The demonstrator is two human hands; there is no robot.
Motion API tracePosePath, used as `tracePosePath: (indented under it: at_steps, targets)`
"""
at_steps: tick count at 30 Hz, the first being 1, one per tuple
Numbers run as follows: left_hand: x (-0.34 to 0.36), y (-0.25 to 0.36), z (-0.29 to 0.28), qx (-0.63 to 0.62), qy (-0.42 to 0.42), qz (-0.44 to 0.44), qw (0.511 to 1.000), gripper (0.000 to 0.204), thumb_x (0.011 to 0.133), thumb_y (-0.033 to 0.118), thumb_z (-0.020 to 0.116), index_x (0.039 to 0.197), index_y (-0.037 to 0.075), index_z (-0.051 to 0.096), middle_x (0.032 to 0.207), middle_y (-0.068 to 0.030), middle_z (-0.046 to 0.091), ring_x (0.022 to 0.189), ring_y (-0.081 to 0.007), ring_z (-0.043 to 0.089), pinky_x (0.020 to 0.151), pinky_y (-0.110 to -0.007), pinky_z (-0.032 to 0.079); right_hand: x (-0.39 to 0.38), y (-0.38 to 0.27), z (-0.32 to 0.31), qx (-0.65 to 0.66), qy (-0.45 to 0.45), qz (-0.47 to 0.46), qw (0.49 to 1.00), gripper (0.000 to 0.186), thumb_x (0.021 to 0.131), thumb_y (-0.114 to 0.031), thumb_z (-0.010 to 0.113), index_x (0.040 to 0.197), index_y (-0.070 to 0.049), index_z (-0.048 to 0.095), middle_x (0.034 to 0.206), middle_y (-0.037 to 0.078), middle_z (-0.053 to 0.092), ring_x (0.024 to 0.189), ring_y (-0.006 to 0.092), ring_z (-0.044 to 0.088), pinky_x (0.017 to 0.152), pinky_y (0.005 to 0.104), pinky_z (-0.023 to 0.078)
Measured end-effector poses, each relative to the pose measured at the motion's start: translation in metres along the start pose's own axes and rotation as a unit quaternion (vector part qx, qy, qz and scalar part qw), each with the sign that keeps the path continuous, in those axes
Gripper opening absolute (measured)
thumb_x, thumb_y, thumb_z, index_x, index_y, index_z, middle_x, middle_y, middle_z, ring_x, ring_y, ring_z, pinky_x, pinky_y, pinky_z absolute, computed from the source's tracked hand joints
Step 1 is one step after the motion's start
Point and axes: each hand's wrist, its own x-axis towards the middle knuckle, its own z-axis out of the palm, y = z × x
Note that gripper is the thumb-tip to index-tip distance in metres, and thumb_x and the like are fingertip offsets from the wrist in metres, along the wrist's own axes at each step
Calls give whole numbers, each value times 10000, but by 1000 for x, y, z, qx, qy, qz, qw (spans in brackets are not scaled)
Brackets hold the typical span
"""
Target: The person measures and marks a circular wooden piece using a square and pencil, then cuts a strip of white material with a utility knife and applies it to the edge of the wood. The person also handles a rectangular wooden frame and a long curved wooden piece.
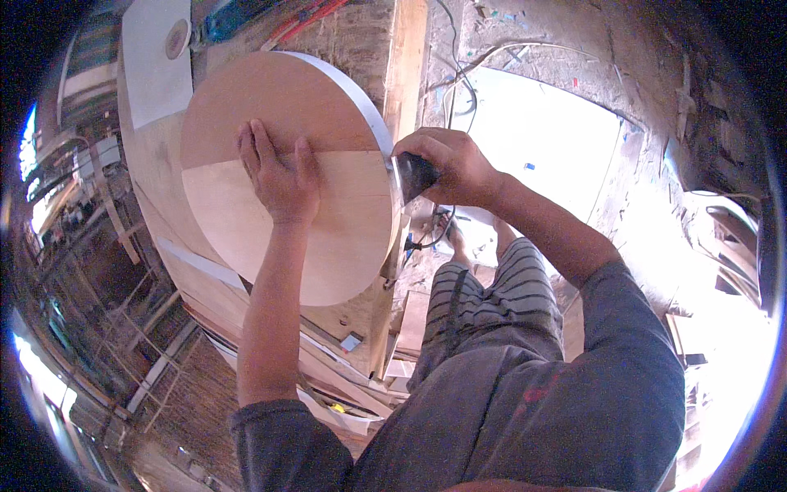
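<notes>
Nearest to me is the dark shirt (525, 418) of the person, whose two arms reach forward from its short sleeves, with striped shorts (520, 283) below it. Before the person, a large round wooden board (328, 238) lies on the desk (156, 168), close to its right side; one part of its face is brown, the other is pale, and a white band (352, 88) runs along the edge. The left hand (280, 180) is open and lies on the face of the board, near the line where the two colours meet, with the fingers spread and grasping nothing. The right hand (455, 164) is closed around a black tool (416, 176), which is against the right edge of the board; what kind of tool it is, I cannot tell. At the far left of the desk there is a white sheet (152, 74), with a small round piece (178, 39) on its edge. A large white panel (541, 139) lies on the floor (607, 49) to the right, near a thin cable (508, 47).
</notes>
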Motion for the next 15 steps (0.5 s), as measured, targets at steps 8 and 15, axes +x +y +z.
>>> tracePosePath:
  at_steps: [8, 15]
  targets:
    - [1, 17, -7, -19, 15, -40, 999, 820, 978, 451, 666, 1545, -86, 415, 1613, -308, 375, 1509, -484, 339, 1259, -542, 271, 27, 11, -21, 35, -122, 61, 990, 595, 699, 34, 771, 1262, -78, 615, 1076, 147, 723, 1006, 379, 721, 881, 441, 577]
    - [3, 20, -8, -29, 11, -52, 998, 830, 974, 458, 669, 1549, -83, 412, 1613, -310, 375, 1522, -475, 325, 1261, -543, 268, 16, 2, -14, 18, -58, 3, 998, 597, 664, 18, 790, 1234, -39, 620, 1097, 129, 701, 1005, 361, 710, 886, 434, 576]
